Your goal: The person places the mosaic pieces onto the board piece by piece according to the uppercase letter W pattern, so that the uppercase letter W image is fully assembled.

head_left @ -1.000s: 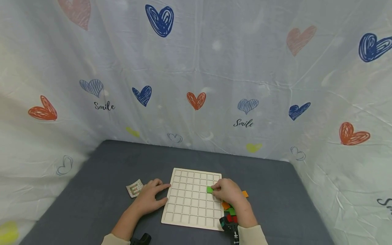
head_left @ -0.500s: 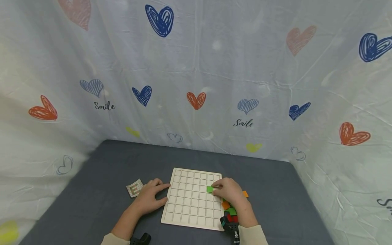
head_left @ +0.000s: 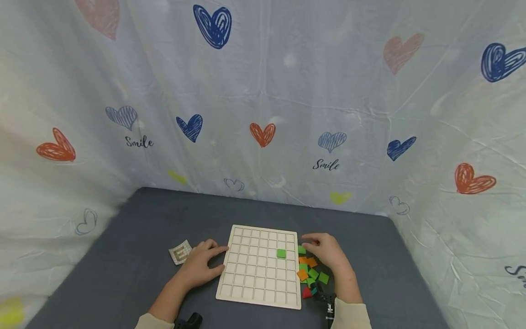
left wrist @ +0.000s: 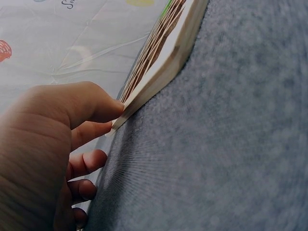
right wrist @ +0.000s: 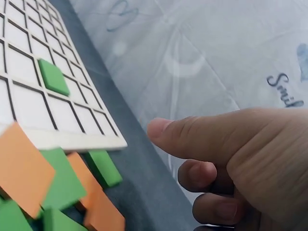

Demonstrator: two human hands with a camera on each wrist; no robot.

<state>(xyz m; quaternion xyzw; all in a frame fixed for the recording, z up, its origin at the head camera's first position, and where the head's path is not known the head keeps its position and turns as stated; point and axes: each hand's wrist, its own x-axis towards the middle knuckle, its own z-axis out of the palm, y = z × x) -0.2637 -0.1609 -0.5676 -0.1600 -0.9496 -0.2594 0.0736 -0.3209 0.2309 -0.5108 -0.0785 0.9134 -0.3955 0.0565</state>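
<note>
Heart-printed white curtain (head_left: 296, 96) behind grey table (head_left: 382, 274)

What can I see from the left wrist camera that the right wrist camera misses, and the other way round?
Only the left wrist view: the left hand, touching the edge of the board.

Only the right wrist view: the right hand, apart from the board, and loose orange tiles.

Both: the board, the grey tabletop and the pale printed backdrop.

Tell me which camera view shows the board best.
The head view: the whole board is in frame, with one green tile on its grid. The right wrist view is closer but cuts it off; the left wrist view shows part, nearly edge-on, with the left hand at its edge.
</note>
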